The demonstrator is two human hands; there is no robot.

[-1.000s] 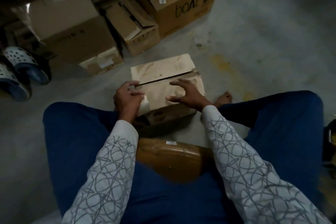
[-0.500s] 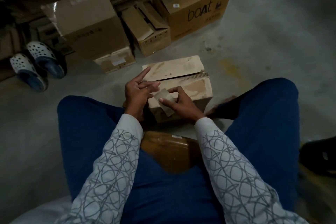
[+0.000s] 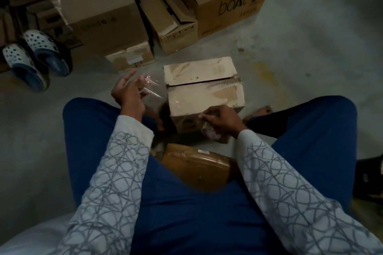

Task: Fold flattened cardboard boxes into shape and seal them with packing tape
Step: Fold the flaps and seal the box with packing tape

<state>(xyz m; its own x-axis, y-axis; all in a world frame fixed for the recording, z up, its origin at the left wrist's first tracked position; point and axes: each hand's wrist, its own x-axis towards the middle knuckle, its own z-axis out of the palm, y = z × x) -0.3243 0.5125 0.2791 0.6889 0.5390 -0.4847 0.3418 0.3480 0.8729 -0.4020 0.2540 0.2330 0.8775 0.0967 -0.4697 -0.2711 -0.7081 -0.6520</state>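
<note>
Bare concrete floor (image 3: pixel 300 64) here, brown cartons (image 3: pixel 97 12) stacked along the top of the frame, a pair of sandals (image 3: pixel 35 58) at upper left. The person sits low, knees spread, and the small box (image 3: pixel 199 80) stands on the floor at centre frame, between the legs. It's folded into shape, top flaps down, but the seam (image 3: pixel 199 84) across the lid gapes dark, no tape over it that I can see.

The left hand (image 3: pixel 128 93), raised left of the box, has the free end of a clear tape (image 3: pixel 152 89) strip caught at its fingers; index lifted, the rest blurred, but they look closed on the film. The right hand (image 3: pixel 222 118), at the box's near edge, has its fingers curled round the tape roll (image 3: pixel 209 133).

So: folding looks done, sealing is just starting. The strip has to come across that seam and be pressed flat. A brown wrapped parcel (image 3: pixel 194 163) sits in the lap.
</note>
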